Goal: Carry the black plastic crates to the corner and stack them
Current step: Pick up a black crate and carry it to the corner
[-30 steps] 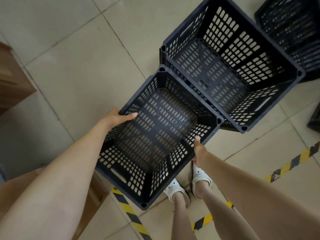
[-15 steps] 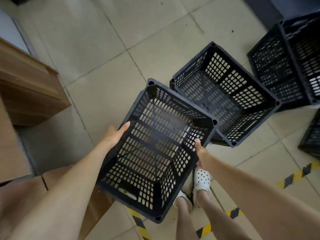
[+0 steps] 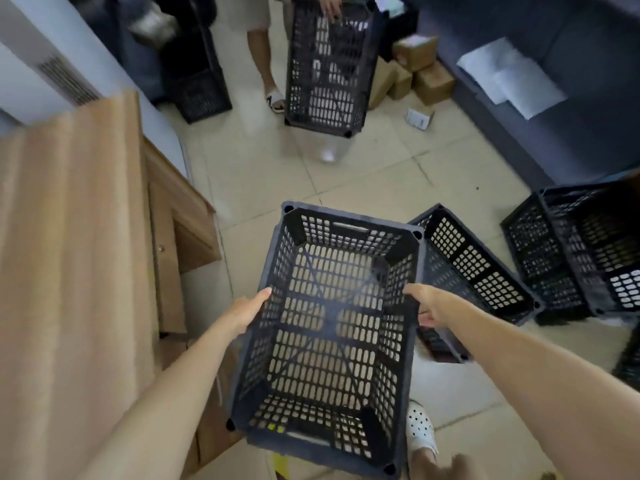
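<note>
The carried crate (image 3: 332,334) is held up over the tiled floor (image 3: 381,174), open side up, and serves as the landmark here. The left hand (image 3: 246,313) grips its left long rim: the thumb lies along the top edge, while the fingers go down the outer wall and are hidden. The right hand (image 3: 427,304) grips the right long rim, thumb over the edge and fingers curled under the lip outside. Through the slotted base only pale floor shows.

Just right of the carried crate, a second crate (image 3: 474,268) stands on the floor, its near corner hidden behind the carried one and the right forearm. Farther right stands a crate pair (image 3: 581,258), pressed together and dark; how many make it up is hard to tell, and another dark shape is cut off at the frame's edge. Beyond the carried crate, another person (image 3: 259,39), cut off above the legs, holds a far crate (image 3: 329,64) upright and blurred. Left of the carried crate is a wooden cabinet (image 3: 180,209). A white shoe (image 3: 420,431) shows below the crate's right near corner.
</note>
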The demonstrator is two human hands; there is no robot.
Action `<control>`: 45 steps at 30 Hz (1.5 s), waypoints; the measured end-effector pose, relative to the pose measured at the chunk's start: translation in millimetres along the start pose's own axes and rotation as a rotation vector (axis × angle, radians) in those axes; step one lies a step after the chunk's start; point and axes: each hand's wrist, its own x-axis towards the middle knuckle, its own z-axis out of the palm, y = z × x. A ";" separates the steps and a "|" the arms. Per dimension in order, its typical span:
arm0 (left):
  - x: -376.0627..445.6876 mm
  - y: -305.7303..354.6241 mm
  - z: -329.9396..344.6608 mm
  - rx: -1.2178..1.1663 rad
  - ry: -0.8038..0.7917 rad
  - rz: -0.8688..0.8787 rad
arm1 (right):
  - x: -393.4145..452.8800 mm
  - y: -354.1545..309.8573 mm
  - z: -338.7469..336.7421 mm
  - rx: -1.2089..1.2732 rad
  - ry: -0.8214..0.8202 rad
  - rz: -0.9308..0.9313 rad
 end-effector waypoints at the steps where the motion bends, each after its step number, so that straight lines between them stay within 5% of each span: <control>1: -11.4 0.1 -2.1 -0.046 0.004 0.003 | -10.8 -9.9 -5.7 -0.020 -0.006 -0.029; 9: -98.3 -19.4 35.0 0.295 0.281 0.085 | -29.2 -31.6 -47.6 -0.335 0.058 -0.244; 19: -196.1 -63.6 141.4 0.357 0.427 0.055 | -44.5 -4.2 -105.3 -0.639 0.022 -0.445; 35: -278.0 -260.5 297.1 -0.042 0.485 -0.219 | -46.2 133.3 -21.5 -1.082 -0.217 -0.325; 45: -348.4 -395.8 348.7 -0.384 0.602 -0.314 | -105.3 240.5 70.4 -1.375 -0.332 -0.494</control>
